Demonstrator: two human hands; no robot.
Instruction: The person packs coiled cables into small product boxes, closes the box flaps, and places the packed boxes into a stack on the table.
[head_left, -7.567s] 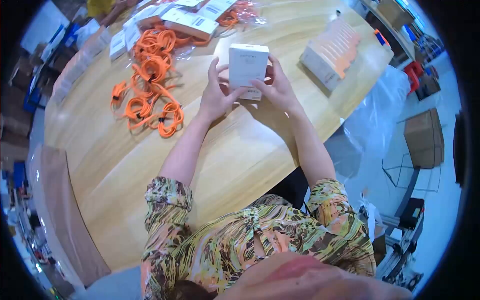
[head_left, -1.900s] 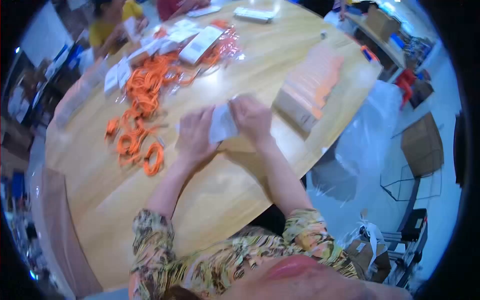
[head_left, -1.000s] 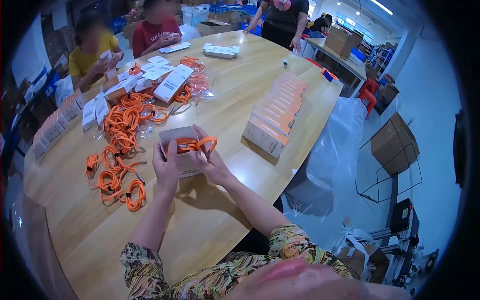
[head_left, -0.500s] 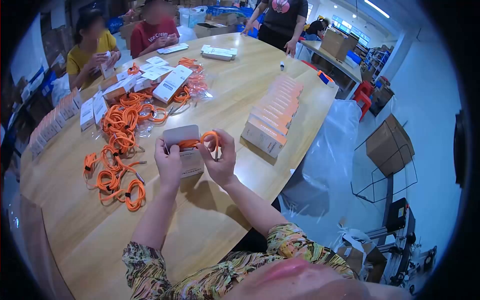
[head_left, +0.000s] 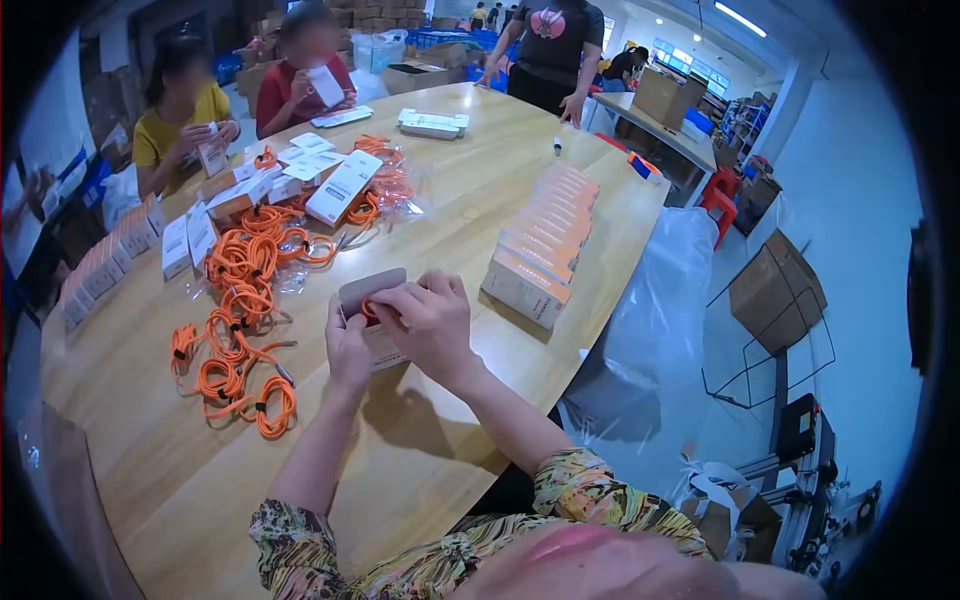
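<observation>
From here, the left hand (head_left: pixel 349 346) holds the white box (head_left: pixel 386 350) by its left side. At the box's opening, an orange cable (head_left: pixel 369 309) shows beside the right hand's (head_left: pixel 432 325) bunched fingers (head_left: pixel 402 303); whether they pinch it, I can't tell.

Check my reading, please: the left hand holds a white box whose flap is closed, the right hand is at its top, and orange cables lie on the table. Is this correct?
Not entirely: the flap is open, as the head view shows. The left hand holds the white box, the right hand is at its top, and orange cables lie on the table.
</observation>
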